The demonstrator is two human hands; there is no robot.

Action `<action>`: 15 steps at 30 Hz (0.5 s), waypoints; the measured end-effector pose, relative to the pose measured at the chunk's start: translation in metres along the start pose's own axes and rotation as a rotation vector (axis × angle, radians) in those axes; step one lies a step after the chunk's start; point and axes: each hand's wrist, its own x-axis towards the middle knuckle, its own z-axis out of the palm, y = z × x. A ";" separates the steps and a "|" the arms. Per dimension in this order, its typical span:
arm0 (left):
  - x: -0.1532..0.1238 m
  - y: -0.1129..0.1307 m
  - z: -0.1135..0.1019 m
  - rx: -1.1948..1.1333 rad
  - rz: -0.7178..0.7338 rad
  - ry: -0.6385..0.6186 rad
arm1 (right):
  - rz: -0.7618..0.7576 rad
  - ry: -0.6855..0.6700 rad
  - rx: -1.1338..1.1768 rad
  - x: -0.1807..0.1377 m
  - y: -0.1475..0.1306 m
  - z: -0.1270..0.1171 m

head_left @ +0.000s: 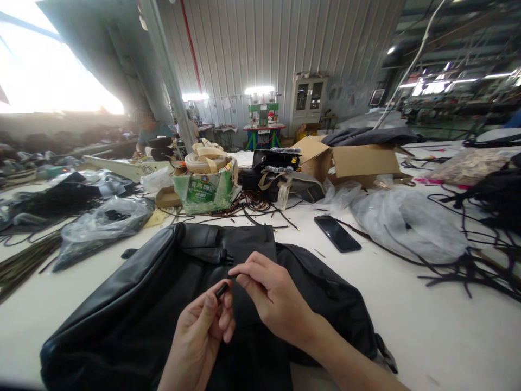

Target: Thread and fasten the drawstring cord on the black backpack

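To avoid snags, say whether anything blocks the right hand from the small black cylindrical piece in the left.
Nothing visible blocks it; the right hand, with a thin dark bit at its fingertips, is beside the small black cylinder.

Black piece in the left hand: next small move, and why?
Perhaps a gentle pull on the thin dark end with the right hand: it seems closed on that end, close beside the black piece, which the left hand pinches over the bag.

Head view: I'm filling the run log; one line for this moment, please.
left hand: holding small black cylindrical piece | right hand: pinching thin dark piece beside it | below: large black leather-like bag
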 end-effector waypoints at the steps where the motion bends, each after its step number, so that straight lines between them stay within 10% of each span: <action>1: 0.000 0.000 0.000 0.008 -0.001 0.012 | -0.002 -0.005 0.002 0.000 0.000 0.000; 15: -0.008 -0.003 0.007 0.124 0.023 0.117 | -0.091 -0.063 -0.197 -0.005 0.003 0.001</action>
